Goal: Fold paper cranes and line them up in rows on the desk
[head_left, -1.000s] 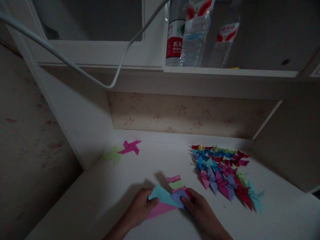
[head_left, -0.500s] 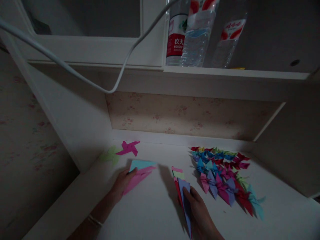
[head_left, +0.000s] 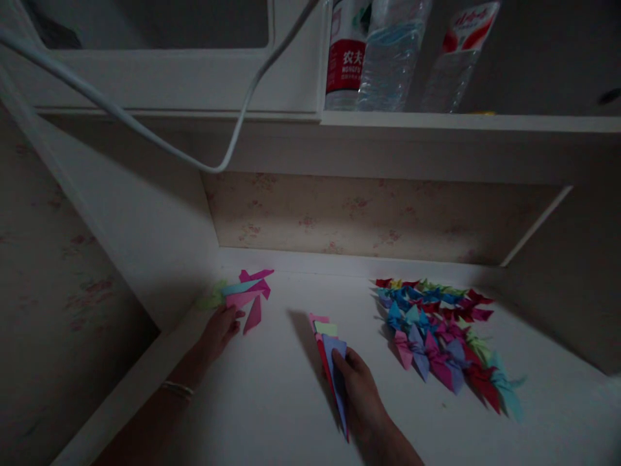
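Observation:
My left hand (head_left: 222, 331) is at the left back of the white table, its fingers apart and loosened at the edge of some folded papers. Among these are a light-blue strip (head_left: 239, 287), a pink folded paper (head_left: 242, 298) and a separate pink triangular piece (head_left: 253, 315). They overlap a magenta pinwheel-shaped folded paper (head_left: 262, 285). Beside it lies a light-green folded paper (head_left: 211, 296), partly covered. Toward the middle, my right hand (head_left: 358, 385) grips a bundle of folded papers (head_left: 334, 362), purple on top with red, green and pink edges showing. Its thumb presses on the purple face.
Rows of colourful folded paper cranes (head_left: 436, 336) occupy the right side of the table (head_left: 281, 401). Above, a shelf (head_left: 436, 122) holds plastic bottles (head_left: 391, 65). A white cable (head_left: 160, 144) hangs across the upper left. Side panels bound the table.
My left hand has moved left and back, and its pink and light-blue papers now lie fanned over the magenta piece. My right hand has shifted slightly left, still gripping the bundle. The view has tilted a little.

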`<state>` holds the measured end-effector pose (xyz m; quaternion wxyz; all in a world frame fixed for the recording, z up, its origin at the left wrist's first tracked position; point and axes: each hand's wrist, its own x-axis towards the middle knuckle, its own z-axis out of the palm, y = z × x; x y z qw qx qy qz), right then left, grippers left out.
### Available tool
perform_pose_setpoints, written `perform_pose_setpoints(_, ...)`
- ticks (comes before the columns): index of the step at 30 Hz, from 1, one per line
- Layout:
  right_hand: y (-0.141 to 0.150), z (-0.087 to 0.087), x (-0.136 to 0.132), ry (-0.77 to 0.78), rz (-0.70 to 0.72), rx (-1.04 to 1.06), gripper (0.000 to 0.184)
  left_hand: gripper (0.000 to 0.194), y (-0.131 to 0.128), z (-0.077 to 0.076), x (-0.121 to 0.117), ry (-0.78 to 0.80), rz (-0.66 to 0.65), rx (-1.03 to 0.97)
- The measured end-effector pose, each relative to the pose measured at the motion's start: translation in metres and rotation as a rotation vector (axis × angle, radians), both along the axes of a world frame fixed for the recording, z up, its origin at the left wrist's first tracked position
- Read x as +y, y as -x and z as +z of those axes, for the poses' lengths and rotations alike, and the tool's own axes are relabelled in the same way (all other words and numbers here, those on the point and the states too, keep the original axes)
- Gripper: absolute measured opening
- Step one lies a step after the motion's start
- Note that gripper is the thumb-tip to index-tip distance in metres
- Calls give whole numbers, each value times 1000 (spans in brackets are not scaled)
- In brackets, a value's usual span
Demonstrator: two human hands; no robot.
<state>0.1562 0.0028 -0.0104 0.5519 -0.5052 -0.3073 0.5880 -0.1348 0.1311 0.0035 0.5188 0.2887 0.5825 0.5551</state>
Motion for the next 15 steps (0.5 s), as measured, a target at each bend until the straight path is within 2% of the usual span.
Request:
perform_pose_setpoints(5,32,7,50,-38,80,-184,34,13,7,4,-1,-32,-13,-67)
perform_pose_setpoints(11,104,20,131,-74,130,-327,25,61,-17,2,-34,-182,6,-135)
perform_pose_setpoints(13,123,25,151,-82,168,-388,20,64,-28,-1,-42,-199,21,-69)
perform_pose_setpoints(15,133,27,165,-88,182,-456,16,57,-36,-6,-44,-199,31,100)
